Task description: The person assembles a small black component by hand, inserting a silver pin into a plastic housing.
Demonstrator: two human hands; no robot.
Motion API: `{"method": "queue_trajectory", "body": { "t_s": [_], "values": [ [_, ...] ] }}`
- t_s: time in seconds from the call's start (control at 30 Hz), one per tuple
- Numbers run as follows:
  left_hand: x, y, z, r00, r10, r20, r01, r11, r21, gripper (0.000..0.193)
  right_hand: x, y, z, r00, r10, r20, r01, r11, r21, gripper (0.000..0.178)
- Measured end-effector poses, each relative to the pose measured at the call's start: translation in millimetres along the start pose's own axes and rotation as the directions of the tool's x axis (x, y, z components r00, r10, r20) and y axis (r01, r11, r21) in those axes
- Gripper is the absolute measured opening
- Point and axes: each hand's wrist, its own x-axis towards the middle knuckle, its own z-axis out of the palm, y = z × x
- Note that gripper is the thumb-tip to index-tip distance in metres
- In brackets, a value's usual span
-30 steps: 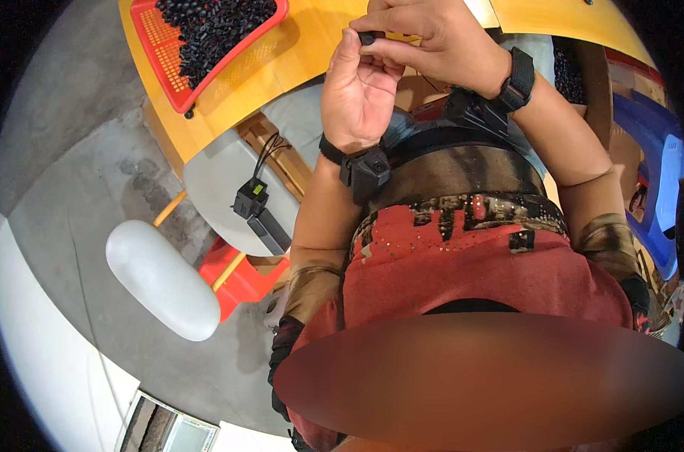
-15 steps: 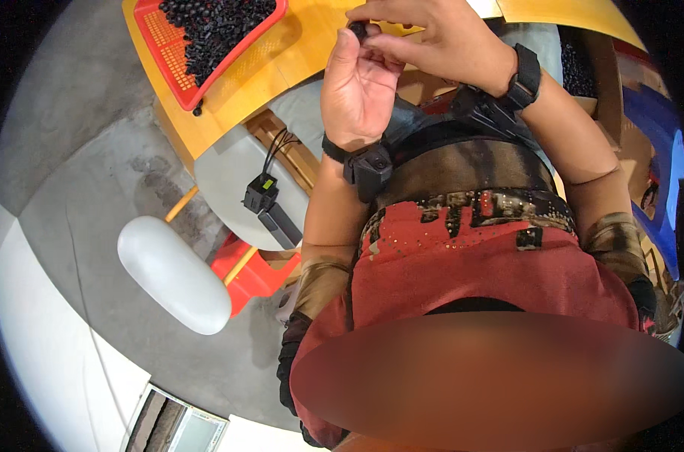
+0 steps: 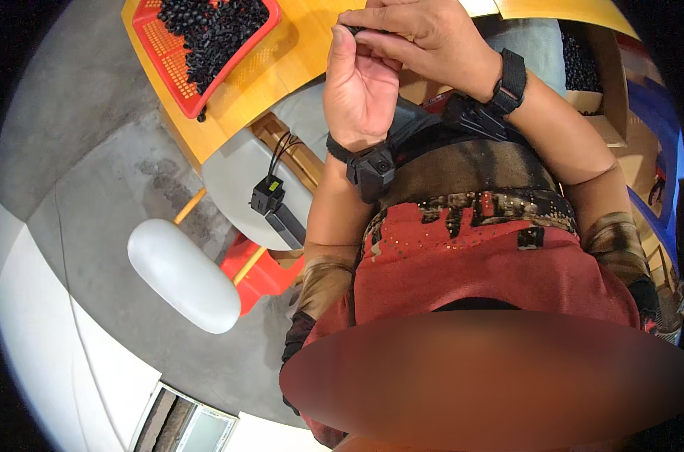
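Both hands meet above the table's near edge, around a small dark round part (image 3: 355, 30) that is mostly covered by fingers. My left hand (image 3: 361, 98) is palm up, its thumb raised against the part and its fingertips hidden behind the other hand. From the right, my right hand (image 3: 428, 47) pinches the same part between thumb and fingers. To the left, a red plastic basket (image 3: 161, 71) on the yellow table (image 3: 300, 49) holds a heap of small black parts (image 3: 217, 45). One loose black piece (image 3: 201, 117) lies by the basket's near corner.
A cardboard box (image 3: 617, 94) with black beads or parts (image 3: 581, 64) stands at the right, beside a blue plastic object (image 3: 658, 124). At the left are a pale seat (image 3: 236, 177) bearing a black device (image 3: 268, 194) with cables, a white padded backrest (image 3: 183, 275) and a red stool (image 3: 270, 275).
My right fingers have closed further over the dark part, covering more of it. My right wrist has shifted slightly left, and the whole view has moved a little.
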Motion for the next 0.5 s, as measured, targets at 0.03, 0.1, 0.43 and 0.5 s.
{"method": "queue_trajectory", "body": {
  "t_s": [0.03, 0.1, 0.43, 0.5],
  "values": [
    [-1, 3, 8, 0.995, 0.014, -0.094, -0.011, 0.999, 0.030, 0.030, 2, -5, -4, 0.982, 0.151, 0.116, -0.147, 0.988, -0.048, 0.022],
    [17, 9, 3, 0.999, 0.002, 0.038, -0.003, 1.000, 0.030, 0.028, -3, 9, 0, 0.966, 0.250, 0.068, -0.259, 0.936, 0.239, 0.025],
    [93, 9, 27, 0.997, -0.076, -0.021, 0.076, 0.997, -0.018, 0.011, 30, 61, -27, 0.545, 0.791, 0.278, -0.614, 0.151, 0.775, 0.023],
    [95, 10, 24, 0.998, -0.044, -0.054, 0.044, 0.999, -0.012, 0.009, 33, 54, -39, 0.403, 0.888, 0.220, -0.694, 0.140, 0.706, 0.022]
  ]
}}
